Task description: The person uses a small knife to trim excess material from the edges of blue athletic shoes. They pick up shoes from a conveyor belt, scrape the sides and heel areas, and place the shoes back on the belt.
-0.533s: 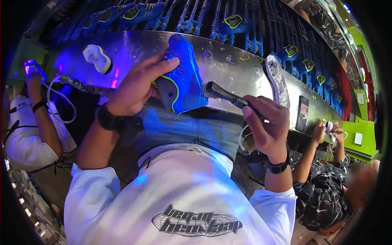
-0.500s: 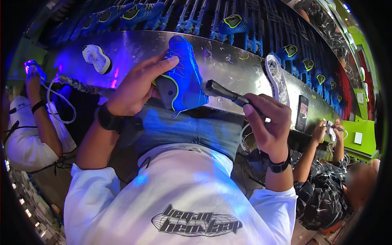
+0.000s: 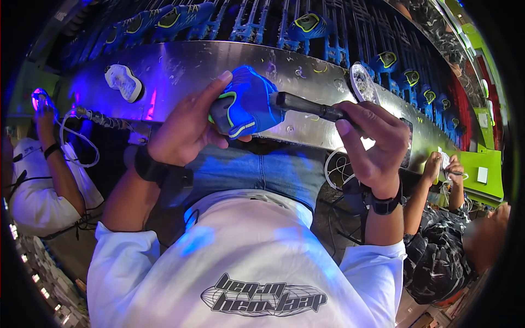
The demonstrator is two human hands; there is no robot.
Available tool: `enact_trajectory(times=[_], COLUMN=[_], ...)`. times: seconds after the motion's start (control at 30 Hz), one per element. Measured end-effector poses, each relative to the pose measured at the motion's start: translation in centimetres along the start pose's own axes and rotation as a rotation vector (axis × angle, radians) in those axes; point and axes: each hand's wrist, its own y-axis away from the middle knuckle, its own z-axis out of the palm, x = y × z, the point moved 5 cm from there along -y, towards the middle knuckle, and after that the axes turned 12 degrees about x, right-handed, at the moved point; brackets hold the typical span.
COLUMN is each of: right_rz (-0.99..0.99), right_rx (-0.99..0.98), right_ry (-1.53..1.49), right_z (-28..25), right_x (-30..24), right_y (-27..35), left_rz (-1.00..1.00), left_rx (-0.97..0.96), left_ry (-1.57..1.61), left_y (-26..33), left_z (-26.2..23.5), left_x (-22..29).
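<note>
A blue shoe upper [image 3: 252, 98] with a yellow-green collar edge is gripped in my left hand [image 3: 183, 127]. Its heel part faces me, and several of my fingers are hidden behind it. My right hand [image 3: 378, 143] pinches the dark handle of a brush [image 3: 309, 106]. The brush's tip touches, or nearly touches, the right side of the shoe upper. Both are held over the near edge of the metal bench [image 3: 202, 60].
A white shoe sole [image 3: 123, 83] lies at the bench's left, another sole [image 3: 363, 83] at the right. Behind, blue shoe uppers [image 3: 306, 26] rest on a rack. Other people work on both sides: a hand [image 3: 45, 109] at left, hands [image 3: 442, 165] at right. A white cable [image 3: 64, 131] hangs at left.
The shoe upper has turned and tipped, so its heel and collar show more and its toe less. My right hand and the brush have shifted right and slightly up.
</note>
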Motion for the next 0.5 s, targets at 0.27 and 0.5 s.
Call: enact_trajectory(times=[0.27,0.5], right_rz=[-0.058,-0.066], right_rx=[0.015,0.064], right_ry=[0.011,-0.057], right_z=[-0.1,0.3], right_x=[0.4,1.1], right_y=[-0.1,-0.2], left_rz=[-0.100,-0.326], left_rx=[0.024,-0.068], left_ry=[0.002,0.103], left_y=[0.3,0.1], left_z=[-0.1,-0.3], left_x=[-1.4,-3.6])
